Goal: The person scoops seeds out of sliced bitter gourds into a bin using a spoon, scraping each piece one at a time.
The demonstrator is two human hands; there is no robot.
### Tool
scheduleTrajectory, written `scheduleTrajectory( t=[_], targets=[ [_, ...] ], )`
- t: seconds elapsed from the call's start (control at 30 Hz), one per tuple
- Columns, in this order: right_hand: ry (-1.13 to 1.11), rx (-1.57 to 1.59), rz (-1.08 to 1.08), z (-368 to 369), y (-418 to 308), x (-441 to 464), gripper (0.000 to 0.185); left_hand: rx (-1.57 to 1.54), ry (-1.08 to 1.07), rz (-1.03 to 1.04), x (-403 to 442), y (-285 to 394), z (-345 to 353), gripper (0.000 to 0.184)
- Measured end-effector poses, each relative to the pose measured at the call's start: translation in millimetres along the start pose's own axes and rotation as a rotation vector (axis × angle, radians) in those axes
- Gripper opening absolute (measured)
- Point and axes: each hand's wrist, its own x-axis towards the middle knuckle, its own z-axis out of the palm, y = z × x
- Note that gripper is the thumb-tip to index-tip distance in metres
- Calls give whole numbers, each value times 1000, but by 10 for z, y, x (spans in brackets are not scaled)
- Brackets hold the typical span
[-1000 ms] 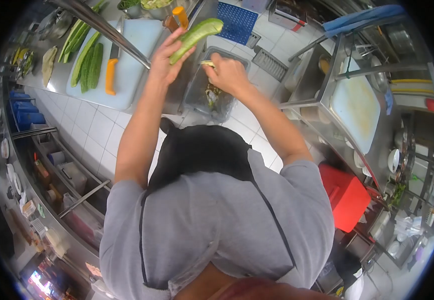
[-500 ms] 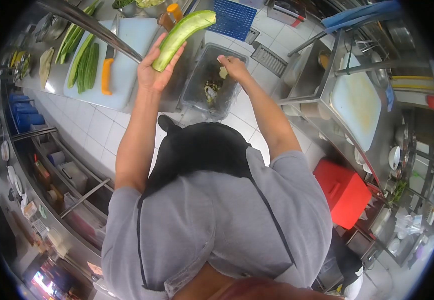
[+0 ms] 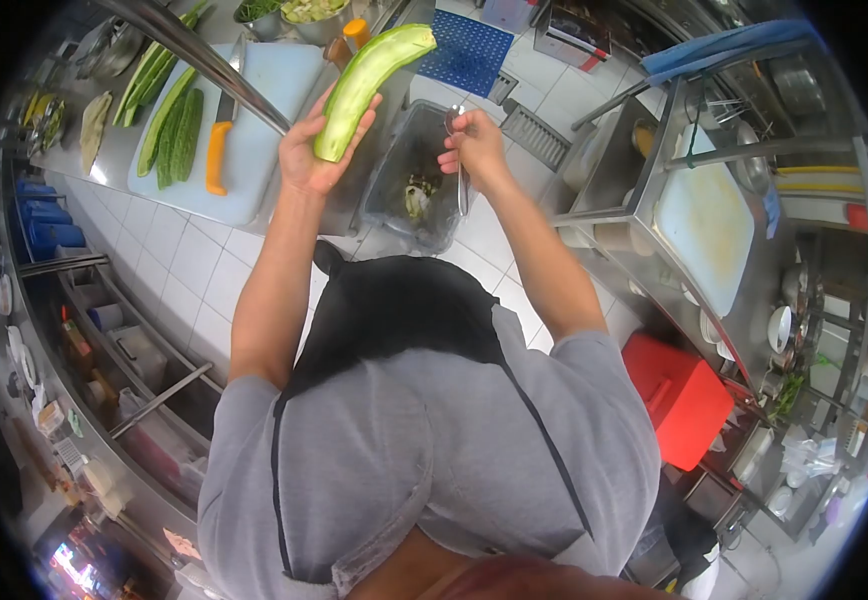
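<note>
My left hand (image 3: 312, 152), palm up, holds a long, curved green gourd half (image 3: 362, 92). Its pale cut face shows, and my fingers wrap around its lower end. In my right hand (image 3: 478, 150) is a metal spoon (image 3: 463, 192), gripped with its shiny bowl end up by the thumb and its handle pointing down. Below both hands, a dark grey plastic bin (image 3: 382, 190) on the floor contains pale and dark scraps (image 3: 418, 195).
On the steel counter at left, a white cutting board (image 3: 279, 75) carries several green gourd pieces (image 3: 186, 135) and a knife with an orange handle (image 3: 218, 158). A metal rail (image 3: 204, 62) crosses above it. At right stands a steel table with another board (image 3: 706, 220); below is a red box (image 3: 676, 400).
My right hand has risen slightly and turned, and the spoon now shows clearly in it. The pale bit seen by that hand is no longer there. My left hand still holds the gourd half.
</note>
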Motion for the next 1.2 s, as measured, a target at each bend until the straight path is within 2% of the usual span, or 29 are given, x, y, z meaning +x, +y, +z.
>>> scheduleTrajectory(
  t=[0.07,0.17,0.27,0.37,0.47,0.57,0.67,0.8,0.9,1.0,1.1,1.2],
  targets=[
    [-111,169,52,-58,-102,-142,29,-18,-10,-4,4,5,12,79],
    [-277,420,79,-131,-391,-410,37,-77,3,-10,15,-4,45,79],
    [-437,571,28,-224,-475,-536,42,-122,-17,-16,52,-15,62,78],
    [-461,535,-106,-231,-615,-698,42,-116,-13,-14,84,-42,81,76],
    [-390,498,-190,-216,-619,-655,41,-119,3,-14,101,-77,99,75],
    [-194,414,-239,-125,-652,-486,36,-106,0,-22,124,-130,108,74],
    [-85,140,-451,87,-815,-375,32,-19,11,-4,128,-195,177,75],
    [183,-159,-740,282,-804,13,31,49,-18,-1,119,-261,258,79],
    [327,-364,-957,358,-837,162,28,131,50,1,110,-291,367,77],
    [357,-448,-917,462,-747,232,25,245,60,12,142,-305,391,71],
    [349,-484,-756,478,-814,144,23,271,37,0,154,-267,400,70],
    [320,-516,-753,517,-851,101,20,330,112,-29,181,-288,450,66]
  ],
)
